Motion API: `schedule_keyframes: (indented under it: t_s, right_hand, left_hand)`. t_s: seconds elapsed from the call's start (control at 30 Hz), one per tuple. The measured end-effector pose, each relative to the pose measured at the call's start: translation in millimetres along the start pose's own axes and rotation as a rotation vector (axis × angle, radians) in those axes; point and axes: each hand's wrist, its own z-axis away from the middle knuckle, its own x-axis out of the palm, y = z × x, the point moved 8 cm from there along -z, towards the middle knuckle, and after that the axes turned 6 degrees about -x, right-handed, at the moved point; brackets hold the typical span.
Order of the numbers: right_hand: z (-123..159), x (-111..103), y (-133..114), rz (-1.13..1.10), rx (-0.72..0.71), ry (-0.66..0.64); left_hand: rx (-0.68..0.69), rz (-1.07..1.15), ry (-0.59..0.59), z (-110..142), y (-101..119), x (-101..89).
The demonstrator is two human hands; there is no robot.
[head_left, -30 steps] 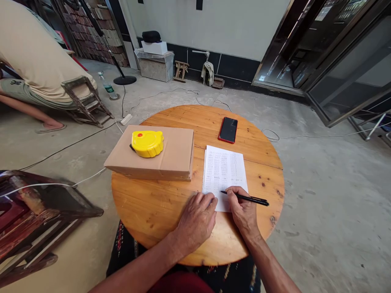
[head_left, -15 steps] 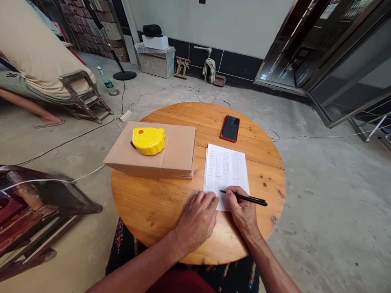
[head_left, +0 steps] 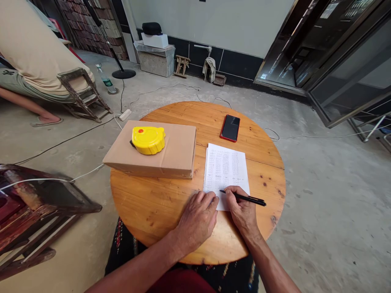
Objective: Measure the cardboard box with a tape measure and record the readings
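Note:
My right hand (head_left: pixel 243 211) is closed round a black pen (head_left: pixel 252 199), whose tip is at the lower part of a white sheet of paper (head_left: pixel 226 167). Rows of handwriting in columns cover much of the sheet, and another sheet seems to lie under it. My left hand (head_left: pixel 199 215) rests on the table and the paper's lower left corner, its fingers loosely bent and holding nothing. A yellow tape measure (head_left: pixel 148 140) with a red button lies on a closed cardboard box (head_left: pixel 180 150), left of the paper. Beyond the sheet is a dark phone (head_left: pixel 230 128) with a red edge.
All this is on a round wooden table (head_left: pixel 146 211). A person (head_left: pixel 36 57) sits on a low wooden chair (head_left: pixel 87 95) at the far left, near a plastic bottle (head_left: pixel 107 81). Cables and a power strip (head_left: pixel 125 115) run over the floor. Another wooden chair (head_left: pixel 45 211) stands left.
The pen's rear end has shifted very slightly to the left. Both hands stay in nearly the same place, and the view has moved a little.

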Motion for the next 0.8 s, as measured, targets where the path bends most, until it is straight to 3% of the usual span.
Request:
schedule_keyframes:
  t_s: [0.8]
  right_hand:
    - [1.8, -0.2, 2.3, -0.006, -0.006, -0.007]
  left_hand:
    - [-0.003, -0.009, -0.009, -0.4, -0.7, 0.3]
